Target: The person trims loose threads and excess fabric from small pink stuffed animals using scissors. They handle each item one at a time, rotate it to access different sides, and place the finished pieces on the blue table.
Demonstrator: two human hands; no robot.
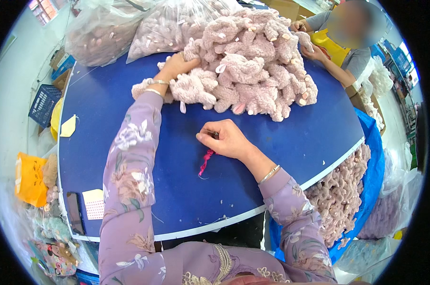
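Note:
A large heap of fluffy pale-pink plush pieces point(253, 61) lies at the far side of the blue table point(177, 199). My left hand point(178, 65) reaches to the heap's left edge, its fingers curled on one plush piece point(193, 87); the fingertips are partly hidden in the pile. Small ears and tags stick out of several pieces. Nearer me, above the table's middle, my right hand point(228, 138) is closed around a small dark metal tool point(216, 135), mostly hidden by the fingers. From that hand hangs a knotted bright-pink cord point(205, 162).
Clear bags of plush point(172, 31) stand behind the heap's left. Across the table a person point(338, 47) handles a plush piece. A blue sack of small pink pieces point(341, 194) sits by the right edge. A phone point(75, 213) and paper point(94, 204) lie at left.

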